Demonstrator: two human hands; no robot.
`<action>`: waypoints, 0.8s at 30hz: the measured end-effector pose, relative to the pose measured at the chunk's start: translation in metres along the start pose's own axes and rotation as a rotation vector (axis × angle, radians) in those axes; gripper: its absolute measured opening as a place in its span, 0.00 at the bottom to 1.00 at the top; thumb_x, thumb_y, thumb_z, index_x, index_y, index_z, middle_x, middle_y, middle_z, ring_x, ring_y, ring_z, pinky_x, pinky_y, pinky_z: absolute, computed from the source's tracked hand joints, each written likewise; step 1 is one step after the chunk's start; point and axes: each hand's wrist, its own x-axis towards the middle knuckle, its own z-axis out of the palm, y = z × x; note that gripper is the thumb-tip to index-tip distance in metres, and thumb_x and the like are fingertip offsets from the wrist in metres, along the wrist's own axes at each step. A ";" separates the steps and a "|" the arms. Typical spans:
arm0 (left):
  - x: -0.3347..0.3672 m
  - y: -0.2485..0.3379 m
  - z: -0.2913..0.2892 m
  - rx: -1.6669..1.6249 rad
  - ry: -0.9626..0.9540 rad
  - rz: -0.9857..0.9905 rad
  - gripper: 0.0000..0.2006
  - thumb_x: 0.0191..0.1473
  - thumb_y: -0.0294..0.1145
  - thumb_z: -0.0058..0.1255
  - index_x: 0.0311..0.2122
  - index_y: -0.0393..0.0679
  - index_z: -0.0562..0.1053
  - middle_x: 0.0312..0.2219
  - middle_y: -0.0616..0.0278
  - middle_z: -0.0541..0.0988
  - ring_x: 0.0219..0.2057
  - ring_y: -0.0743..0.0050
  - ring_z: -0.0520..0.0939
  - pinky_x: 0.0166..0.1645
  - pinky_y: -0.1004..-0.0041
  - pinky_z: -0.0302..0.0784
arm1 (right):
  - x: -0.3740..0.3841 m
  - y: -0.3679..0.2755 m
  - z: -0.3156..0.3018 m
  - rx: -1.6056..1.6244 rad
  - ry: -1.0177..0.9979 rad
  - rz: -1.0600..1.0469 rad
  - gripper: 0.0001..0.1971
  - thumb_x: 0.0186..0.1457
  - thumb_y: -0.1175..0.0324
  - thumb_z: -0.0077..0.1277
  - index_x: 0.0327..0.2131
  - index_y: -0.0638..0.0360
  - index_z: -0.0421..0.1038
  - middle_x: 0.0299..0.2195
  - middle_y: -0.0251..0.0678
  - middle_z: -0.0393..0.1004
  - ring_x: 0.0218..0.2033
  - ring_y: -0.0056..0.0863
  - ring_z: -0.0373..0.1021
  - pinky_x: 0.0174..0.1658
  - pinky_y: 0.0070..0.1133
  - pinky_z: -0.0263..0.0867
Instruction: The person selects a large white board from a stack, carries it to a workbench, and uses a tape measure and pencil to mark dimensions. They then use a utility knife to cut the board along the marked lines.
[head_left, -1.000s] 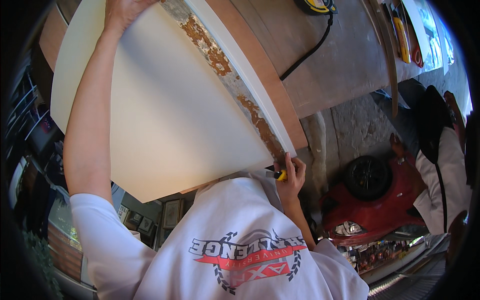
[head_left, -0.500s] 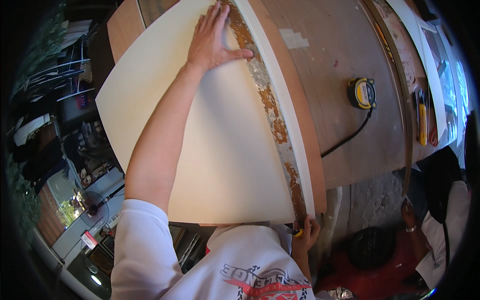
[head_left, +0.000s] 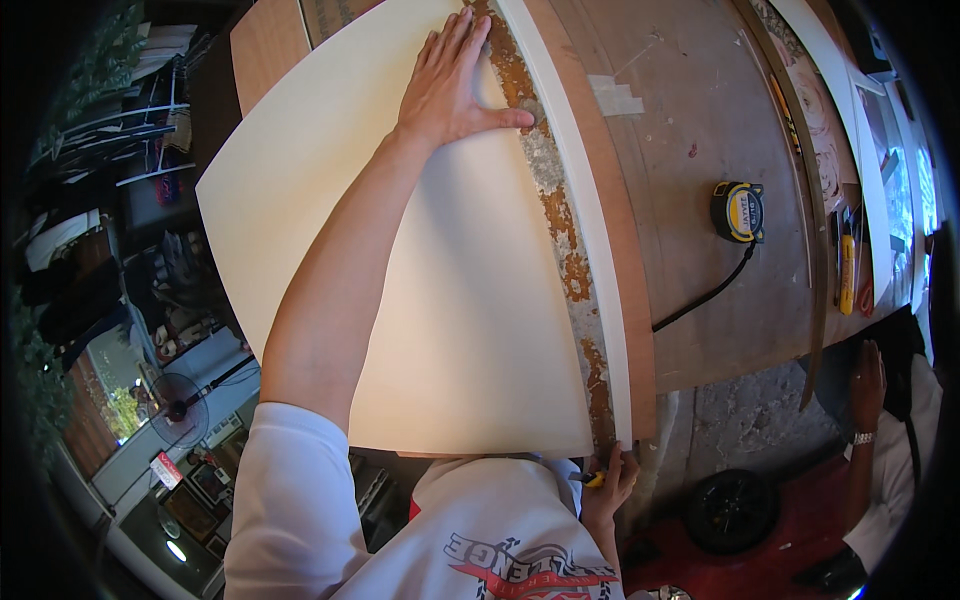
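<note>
A large cream sheet (head_left: 300,210) lies in front of me. Along its right side runs a long, worn straightedge (head_left: 577,275) with grey and rust-brown patches, and a white strip (head_left: 607,310) shows beside that. My left hand (head_left: 445,100) presses flat near the far end, fingers stretched on the sheet and thumb reaching onto the straightedge. At the near end, close to my body, my right hand (head_left: 614,485) is closed around a utility knife (head_left: 594,480) with a yellow and black body. The blade's contact with the sheet cannot be made out.
On the brown table (head_left: 690,130) sit a yellow and black tape measure (head_left: 738,212) with a black strap, a long curved strip (head_left: 806,150) and a yellow cutter (head_left: 847,270). At the right is another person's hand (head_left: 867,385). A fan (head_left: 178,405) stands at the left.
The view has shifted slightly, so the table things appear a little lower and to the right. The other person's hand has risen. Both my hands keep their holds.
</note>
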 end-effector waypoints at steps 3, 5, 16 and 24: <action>0.000 0.000 0.001 0.010 0.007 0.009 0.71 0.28 0.80 0.61 0.72 0.44 0.48 0.71 0.46 0.50 0.72 0.50 0.50 0.75 0.54 0.41 | 0.001 -0.001 -0.001 0.000 -0.002 0.018 0.31 0.52 0.72 0.65 0.60 0.59 0.68 0.43 0.47 0.69 0.40 0.45 0.70 0.38 0.35 0.67; -0.001 0.001 0.000 0.007 0.004 0.000 0.72 0.27 0.81 0.61 0.72 0.45 0.48 0.71 0.46 0.50 0.72 0.50 0.50 0.75 0.54 0.40 | 0.000 -0.002 0.001 0.034 0.017 0.028 0.31 0.52 0.72 0.65 0.60 0.59 0.68 0.43 0.47 0.69 0.40 0.45 0.70 0.38 0.35 0.67; 0.006 0.017 -0.018 0.037 -0.156 -0.088 0.71 0.33 0.77 0.62 0.71 0.34 0.44 0.71 0.39 0.45 0.73 0.47 0.43 0.75 0.52 0.38 | -0.002 -0.001 0.005 0.052 0.038 0.065 0.31 0.49 0.74 0.66 0.59 0.56 0.70 0.44 0.47 0.69 0.42 0.46 0.71 0.39 0.35 0.69; 0.003 0.018 -0.022 -0.025 -0.124 -0.072 0.69 0.33 0.73 0.65 0.71 0.34 0.46 0.71 0.39 0.45 0.73 0.44 0.44 0.75 0.50 0.39 | -0.001 -0.005 0.004 0.013 0.014 0.079 0.34 0.47 0.72 0.68 0.60 0.54 0.69 0.44 0.46 0.69 0.42 0.47 0.70 0.40 0.36 0.68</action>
